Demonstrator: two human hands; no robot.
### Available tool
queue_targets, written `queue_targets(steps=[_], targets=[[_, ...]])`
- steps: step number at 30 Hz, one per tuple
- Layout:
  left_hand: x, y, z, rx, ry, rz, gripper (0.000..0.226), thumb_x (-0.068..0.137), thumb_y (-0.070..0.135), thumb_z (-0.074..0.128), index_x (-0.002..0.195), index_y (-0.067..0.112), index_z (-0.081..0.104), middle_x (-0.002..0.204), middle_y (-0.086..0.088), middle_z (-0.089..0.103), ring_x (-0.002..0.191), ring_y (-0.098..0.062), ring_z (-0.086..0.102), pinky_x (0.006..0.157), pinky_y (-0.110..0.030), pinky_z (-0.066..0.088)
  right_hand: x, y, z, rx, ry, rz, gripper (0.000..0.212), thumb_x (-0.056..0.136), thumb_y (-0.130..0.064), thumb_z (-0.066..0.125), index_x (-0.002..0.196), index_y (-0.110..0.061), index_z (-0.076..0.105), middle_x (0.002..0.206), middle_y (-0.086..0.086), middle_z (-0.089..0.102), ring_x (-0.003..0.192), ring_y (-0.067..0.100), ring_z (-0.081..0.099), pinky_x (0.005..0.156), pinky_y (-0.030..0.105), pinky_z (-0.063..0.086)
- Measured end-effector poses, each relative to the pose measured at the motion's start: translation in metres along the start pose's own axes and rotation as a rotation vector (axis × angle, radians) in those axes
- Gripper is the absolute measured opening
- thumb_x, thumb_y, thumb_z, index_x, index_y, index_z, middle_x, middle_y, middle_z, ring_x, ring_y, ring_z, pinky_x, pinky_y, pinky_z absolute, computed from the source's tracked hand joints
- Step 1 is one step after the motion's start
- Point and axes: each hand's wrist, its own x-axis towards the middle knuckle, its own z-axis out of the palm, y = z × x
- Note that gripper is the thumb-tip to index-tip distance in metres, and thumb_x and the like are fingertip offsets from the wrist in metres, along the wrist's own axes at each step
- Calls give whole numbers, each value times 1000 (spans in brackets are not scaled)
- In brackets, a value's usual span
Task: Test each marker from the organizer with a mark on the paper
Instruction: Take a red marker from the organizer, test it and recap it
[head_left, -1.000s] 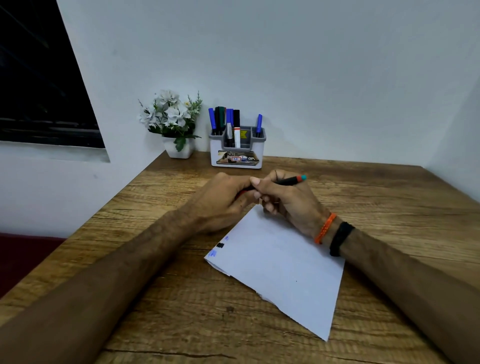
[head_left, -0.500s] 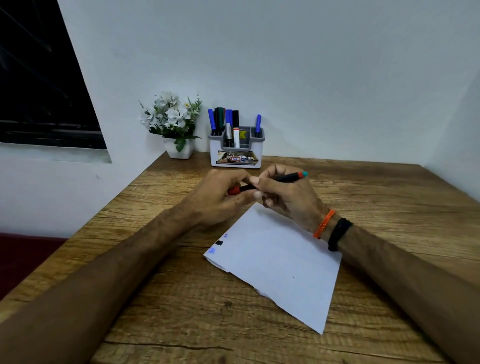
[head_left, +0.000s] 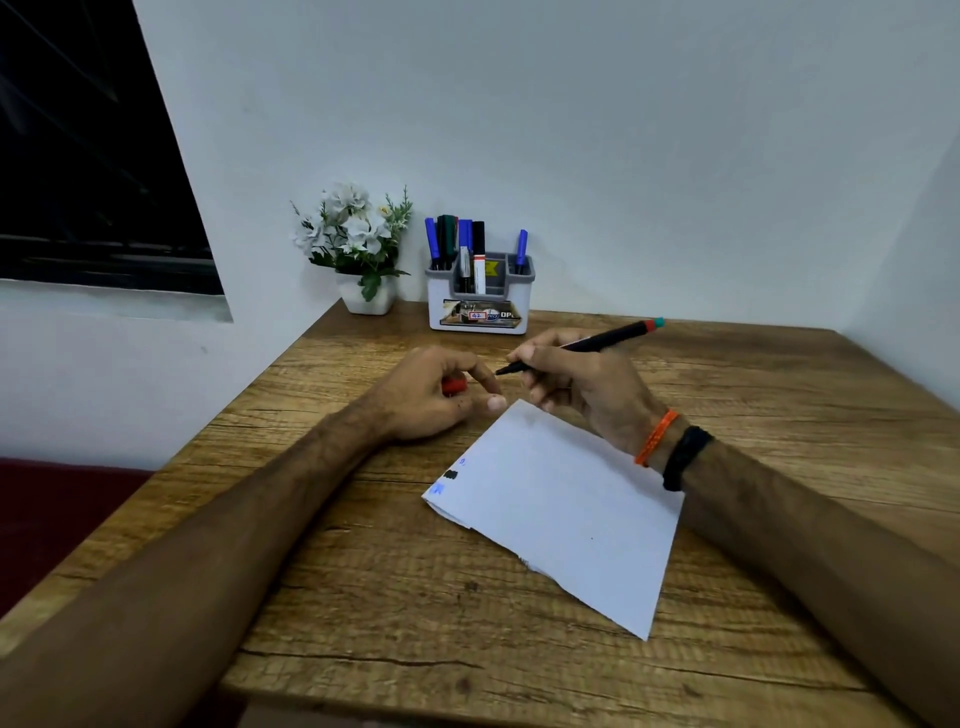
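Right hand (head_left: 582, 387) closed around black marker (head_left: 579, 345), uncapped, tip pointing left and a little down, in the air above the table, not touching paper. Rear end of marker, red band with teal tip, sticking up and right past the knuckles. Left hand (head_left: 441, 397) just beside it, fingers curled over red cap (head_left: 453, 386), only a small red part visible between thumb and palm; one fingertip (head_left: 496, 402) stretched toward the near corner of the paper, contact not clear. Marker tip close to left index finger, a small gap between them.

White paper (head_left: 566, 512) lying flat on wooden table (head_left: 363, 597), turned at an angle, under and in front of both hands. Near its left corner a few small marks: one black blot, light blue scribbles above and below it. Left edge looks folded or doubled. Right wrist resting at upper right edge of the sheet, with orange band (head_left: 655, 437) and black band (head_left: 685, 457).

Further back, against the wall, white and grey organizer (head_left: 480, 304) with label on the front. Inside, upright: blue, dark green and black markers on the left and in the middle, one blue marker alone in the right compartment. Left of it, small white pot with white flowers (head_left: 358, 234). Dark window (head_left: 88, 145) at far left.
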Motion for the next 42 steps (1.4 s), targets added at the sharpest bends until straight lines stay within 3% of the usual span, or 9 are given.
queue_targets(steps=[3,8,11,14,18,22,28,33,42], targets=[[1,-3,1,4,-8,7,21,80,51,70,94,36,73,83,7,68,80,-9,58,68,-27,45,-4,-3,5,-51,20,14,20,94,-2,55,82,-6,70,60,5,63,49,13,58,46,21,46],[-1,1,0,-49,-51,69,7,83,37,73,88,41,70,75,23,66,74,3,58,67,-22,43,-16,-2,13,-75,-27,48,16,93,0,57,88,-1,72,68,10,70,56,15,65,49,22,50],[-2,1,0,-62,-83,74,18,79,34,70,96,40,74,88,22,72,86,1,65,78,-32,53,-22,6,18,-91,-26,59,13,91,3,60,89,2,72,66,10,67,54,14,63,48,22,50],[-2,0,2,-45,-129,67,28,72,43,70,100,42,73,82,21,73,75,-2,64,73,-40,56,-26,11,19,-150,-28,56,18,90,4,59,82,-1,75,61,8,66,50,15,60,46,23,50],[0,-2,4,-29,-154,97,33,66,58,65,96,46,72,77,-3,74,70,-28,64,66,-49,53,-26,11,19,-197,-29,26,17,89,6,59,83,3,74,58,6,64,46,13,58,43,21,47],[2,-5,4,-23,-172,106,33,65,50,61,94,41,72,77,-6,74,74,-32,65,67,-53,53,-23,7,27,-223,-49,-35,17,90,4,60,83,2,75,60,8,65,46,13,59,43,21,46],[2,-7,2,-48,-167,78,29,70,43,69,98,42,73,73,1,73,64,-14,60,62,-34,51,-27,21,31,-308,-5,5,14,86,-2,65,76,-4,75,56,1,65,44,11,59,43,22,45],[5,-11,-1,-79,-167,79,32,76,24,76,90,52,69,75,-14,71,68,-36,61,62,-15,47,-27,20,31,-346,-10,3,12,86,-4,66,77,-4,75,54,-2,65,43,9,58,42,22,45],[5,-10,0,-130,-205,72,25,78,18,76,97,36,75,69,-17,67,55,-23,50,57,-22,45,-26,19,32,-417,-29,-18,14,86,-3,66,76,-6,75,54,-5,65,43,6,59,41,20,44]])
